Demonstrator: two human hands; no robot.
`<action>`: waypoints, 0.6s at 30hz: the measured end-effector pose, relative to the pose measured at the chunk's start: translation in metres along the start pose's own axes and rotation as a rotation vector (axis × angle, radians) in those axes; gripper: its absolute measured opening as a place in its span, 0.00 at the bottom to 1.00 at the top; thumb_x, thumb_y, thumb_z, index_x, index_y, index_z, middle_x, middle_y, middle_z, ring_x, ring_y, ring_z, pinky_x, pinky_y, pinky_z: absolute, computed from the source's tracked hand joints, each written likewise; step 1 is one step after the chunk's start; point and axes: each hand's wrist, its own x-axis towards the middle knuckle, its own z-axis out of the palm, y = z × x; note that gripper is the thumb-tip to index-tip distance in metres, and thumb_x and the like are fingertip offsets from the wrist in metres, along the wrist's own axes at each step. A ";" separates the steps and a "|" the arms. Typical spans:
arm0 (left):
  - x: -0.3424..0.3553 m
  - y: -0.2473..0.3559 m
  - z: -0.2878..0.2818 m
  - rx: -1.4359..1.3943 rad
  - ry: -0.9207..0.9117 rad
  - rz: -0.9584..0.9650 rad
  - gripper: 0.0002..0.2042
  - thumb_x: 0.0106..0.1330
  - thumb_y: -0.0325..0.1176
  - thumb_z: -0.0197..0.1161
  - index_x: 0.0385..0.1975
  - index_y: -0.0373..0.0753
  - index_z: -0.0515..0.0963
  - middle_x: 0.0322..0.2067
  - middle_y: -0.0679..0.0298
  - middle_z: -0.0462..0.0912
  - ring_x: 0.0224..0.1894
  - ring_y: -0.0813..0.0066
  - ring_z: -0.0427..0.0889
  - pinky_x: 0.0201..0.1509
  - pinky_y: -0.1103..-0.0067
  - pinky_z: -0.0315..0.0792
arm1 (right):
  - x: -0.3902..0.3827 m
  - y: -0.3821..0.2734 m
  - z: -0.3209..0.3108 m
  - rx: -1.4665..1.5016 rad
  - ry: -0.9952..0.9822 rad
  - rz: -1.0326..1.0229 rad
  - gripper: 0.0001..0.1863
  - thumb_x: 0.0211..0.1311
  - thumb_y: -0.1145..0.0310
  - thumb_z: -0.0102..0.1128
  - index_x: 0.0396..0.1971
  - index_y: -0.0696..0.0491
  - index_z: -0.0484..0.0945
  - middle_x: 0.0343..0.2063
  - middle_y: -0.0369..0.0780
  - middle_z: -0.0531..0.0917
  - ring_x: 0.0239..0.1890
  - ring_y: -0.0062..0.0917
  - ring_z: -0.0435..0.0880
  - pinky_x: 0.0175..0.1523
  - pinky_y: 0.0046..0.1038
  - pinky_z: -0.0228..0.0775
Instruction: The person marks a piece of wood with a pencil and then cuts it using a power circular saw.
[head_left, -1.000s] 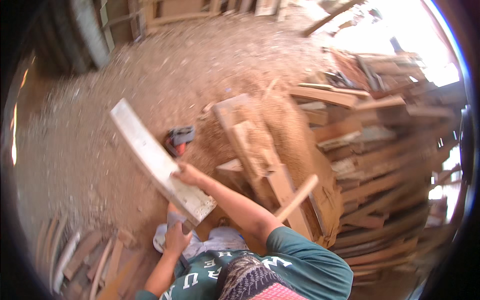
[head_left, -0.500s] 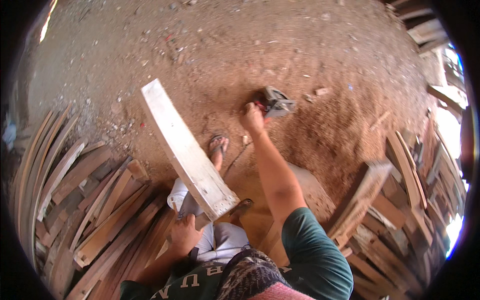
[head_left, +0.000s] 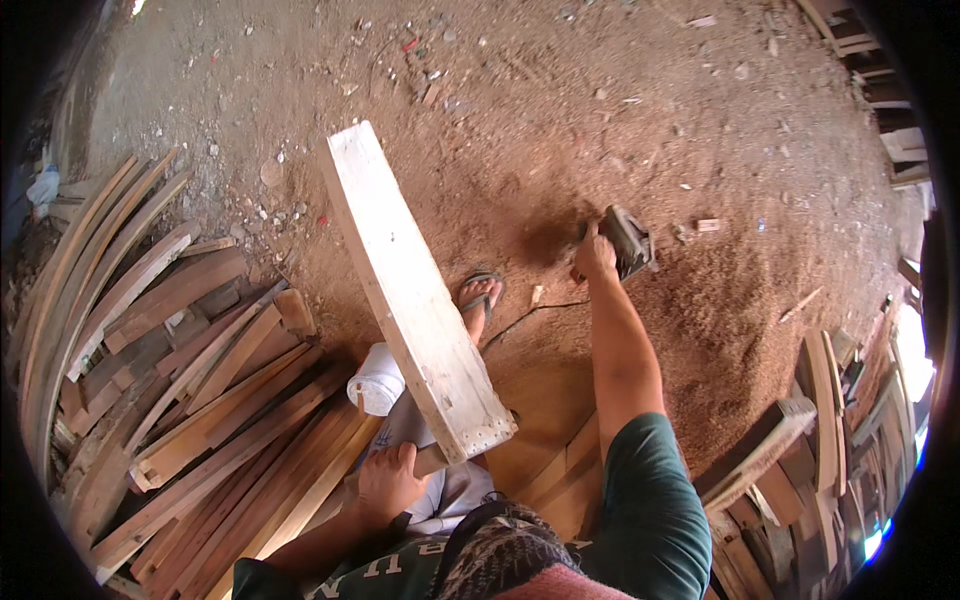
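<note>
We see one long pale wooden plank [head_left: 408, 290] raised over the dirt floor [head_left: 600, 110], our left hand [head_left: 388, 482] clamped round its near end. Our right hand [head_left: 594, 256] grips one dark power tool [head_left: 628, 240] on the ground. One sandalled foot [head_left: 480, 298] shows.

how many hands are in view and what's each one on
2. The left hand grips the lower end of the pale plank, near the person's lap. The right hand reaches out to the dark power tool on the sawdust-covered ground.
</note>
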 end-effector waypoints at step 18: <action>-0.209 0.012 0.010 -0.526 0.713 0.023 0.15 0.62 0.34 0.69 0.43 0.30 0.79 0.36 0.43 0.88 0.40 0.49 0.89 0.47 0.60 0.79 | -0.653 0.014 -0.130 0.957 0.380 -0.248 0.28 0.54 0.57 0.72 0.51 0.59 0.83 0.43 0.57 0.88 0.49 0.47 0.89 0.56 0.43 0.78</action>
